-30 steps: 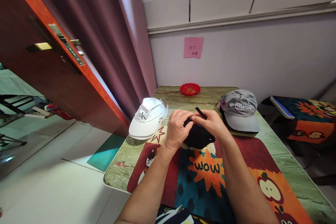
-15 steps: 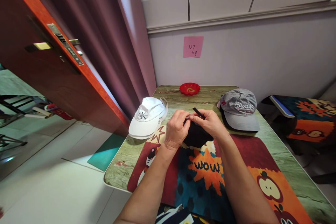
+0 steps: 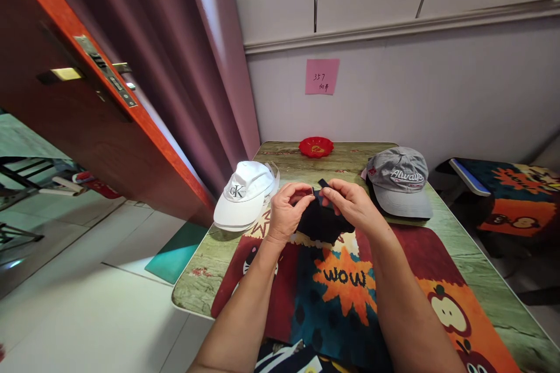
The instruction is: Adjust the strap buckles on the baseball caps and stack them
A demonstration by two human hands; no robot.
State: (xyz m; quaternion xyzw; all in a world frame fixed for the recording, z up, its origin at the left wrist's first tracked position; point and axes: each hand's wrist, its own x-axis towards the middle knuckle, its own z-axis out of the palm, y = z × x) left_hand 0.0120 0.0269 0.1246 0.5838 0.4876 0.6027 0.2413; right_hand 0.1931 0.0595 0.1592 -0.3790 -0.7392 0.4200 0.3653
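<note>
A black cap (image 3: 324,222) hangs beneath my two hands above the patterned mat, its far side partly hidden by my fingers. My left hand (image 3: 289,207) pinches the left end of the cap's back band, where a small shiny edge shows at the fingertips. With thumb and forefinger my right hand (image 3: 347,201) grips the black strap (image 3: 323,183), whose free end sticks up. A small gap shows between the two sets of fingertips. To the left rests a white cap (image 3: 245,195) with a dark logo, and to the right a grey cap (image 3: 400,182) with white lettering.
A red scalloped dish (image 3: 315,147) sits at the back of the wood-patterned table (image 3: 196,280). The colourful mat (image 3: 332,315) lies under my forearms. A pink note (image 3: 322,76) is stuck to the wall behind. An open door (image 3: 131,145) stands at the left.
My hands have moved slightly apart, and the strap end stands more upright between them. The left fingers have shifted to the band's end. Both other caps stay put.
</note>
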